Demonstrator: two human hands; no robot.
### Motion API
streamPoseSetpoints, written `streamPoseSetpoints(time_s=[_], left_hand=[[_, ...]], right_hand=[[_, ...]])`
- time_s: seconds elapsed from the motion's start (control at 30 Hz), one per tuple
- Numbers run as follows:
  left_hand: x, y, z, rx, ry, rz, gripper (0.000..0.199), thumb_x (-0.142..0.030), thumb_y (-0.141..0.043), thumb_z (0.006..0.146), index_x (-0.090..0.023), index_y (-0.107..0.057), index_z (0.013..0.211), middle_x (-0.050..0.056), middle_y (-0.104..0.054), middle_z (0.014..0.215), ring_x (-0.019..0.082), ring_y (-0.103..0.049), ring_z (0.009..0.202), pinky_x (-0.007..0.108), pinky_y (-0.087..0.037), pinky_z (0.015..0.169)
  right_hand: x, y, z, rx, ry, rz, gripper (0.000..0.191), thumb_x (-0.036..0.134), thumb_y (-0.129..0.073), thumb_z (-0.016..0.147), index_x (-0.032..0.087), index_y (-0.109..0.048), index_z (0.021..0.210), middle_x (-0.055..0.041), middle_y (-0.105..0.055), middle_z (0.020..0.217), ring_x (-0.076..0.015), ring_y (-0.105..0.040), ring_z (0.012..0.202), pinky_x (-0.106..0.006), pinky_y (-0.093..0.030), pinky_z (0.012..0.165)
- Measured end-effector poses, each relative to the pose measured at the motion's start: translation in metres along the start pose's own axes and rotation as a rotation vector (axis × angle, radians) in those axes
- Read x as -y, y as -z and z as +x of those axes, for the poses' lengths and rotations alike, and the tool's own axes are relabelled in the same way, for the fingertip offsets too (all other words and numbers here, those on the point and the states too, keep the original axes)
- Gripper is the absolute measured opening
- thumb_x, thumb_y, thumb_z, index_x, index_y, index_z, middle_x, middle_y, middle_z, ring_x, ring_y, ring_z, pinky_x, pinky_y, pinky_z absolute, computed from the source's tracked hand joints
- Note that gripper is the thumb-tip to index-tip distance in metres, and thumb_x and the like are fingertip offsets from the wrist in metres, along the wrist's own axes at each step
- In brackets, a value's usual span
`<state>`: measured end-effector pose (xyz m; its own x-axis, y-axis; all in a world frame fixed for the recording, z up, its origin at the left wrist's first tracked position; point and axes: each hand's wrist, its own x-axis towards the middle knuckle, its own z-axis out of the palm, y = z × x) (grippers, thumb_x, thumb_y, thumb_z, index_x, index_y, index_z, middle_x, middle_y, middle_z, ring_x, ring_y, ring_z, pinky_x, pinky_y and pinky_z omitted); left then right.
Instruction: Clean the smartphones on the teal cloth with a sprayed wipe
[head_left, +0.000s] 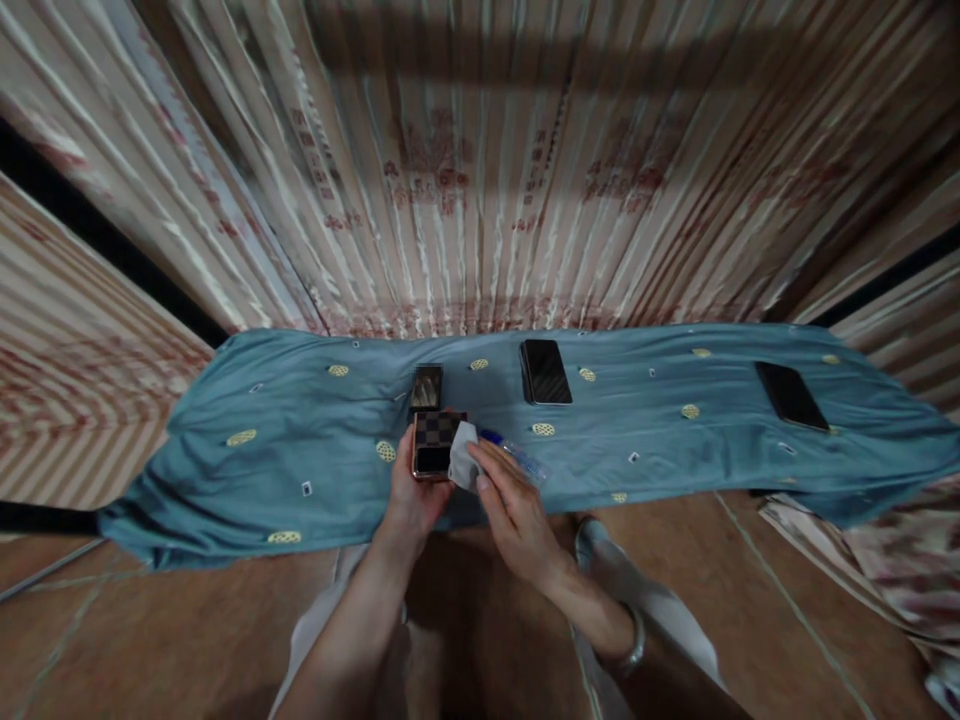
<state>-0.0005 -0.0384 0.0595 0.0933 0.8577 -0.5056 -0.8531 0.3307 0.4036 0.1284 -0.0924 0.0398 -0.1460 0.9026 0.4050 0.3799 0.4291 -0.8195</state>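
My left hand (413, 490) is closed around a small phone (433, 430) with a brown-and-black checkered back and a glossy black lower part. In my right hand (521, 515) a pale grey cloth (464, 455) is pinched, and it lies against the right side of the phone. Just beyond my right fingers, a clear bottle with a blue top (517, 455) rests on the blue sheet, partly hidden by the hand. A small dark rectangular device (427, 388) lies right behind the phone, its glossy face up.
A blue patterned sheet (330, 480) covers the long narrow surface. On it lie a black tablet-like device (547, 372) behind the bottle and another dark flat device (791, 395) far right. Striped curtains (480, 220) hang behind; black poles (112, 235) flank the sides.
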Motion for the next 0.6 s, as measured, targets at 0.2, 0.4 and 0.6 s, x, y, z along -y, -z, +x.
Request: streamPoseSetpoints(time_s=[0.2,0.4,0.6], left_hand=[[-0.009,0.008,0.002,-0.018,0.045,-0.006,0.045,-0.032,-0.034,0.092,-0.003,-0.064,0.110,0.014,-0.073,0.088,0.022,-0.070,0.080,0.032,-0.054,0.077],[-0.012,0.015,0.000,0.003,0.048,-0.013,0.045,-0.029,-0.037,0.091,-0.004,-0.058,0.122,0.015,-0.073,0.089,0.022,-0.070,0.079,0.031,-0.056,0.069],[-0.005,0.024,-0.002,0.072,0.080,0.041,0.042,-0.031,-0.040,0.091,-0.007,-0.059,0.120,0.015,-0.073,0.092,0.024,-0.070,0.081,0.035,-0.056,0.067]], right_hand=[[0.010,0.000,-0.007,0.005,-0.053,0.110,0.035,0.022,-0.050,0.091,0.025,-0.060,0.124,-0.0059,-0.062,0.128,-0.0184,-0.057,0.120,-0.035,-0.046,0.103],[-0.002,0.008,0.005,-0.078,-0.307,0.427,0.024,0.032,-0.058,0.086,0.023,-0.070,0.104,-0.0050,-0.073,0.105,-0.0194,-0.069,0.095,-0.035,-0.056,0.085],[-0.025,0.017,0.023,-0.171,-0.427,0.705,0.041,0.040,-0.067,0.079,0.020,-0.063,0.115,-0.0082,-0.072,0.107,-0.0215,-0.068,0.098,-0.037,-0.055,0.088]])
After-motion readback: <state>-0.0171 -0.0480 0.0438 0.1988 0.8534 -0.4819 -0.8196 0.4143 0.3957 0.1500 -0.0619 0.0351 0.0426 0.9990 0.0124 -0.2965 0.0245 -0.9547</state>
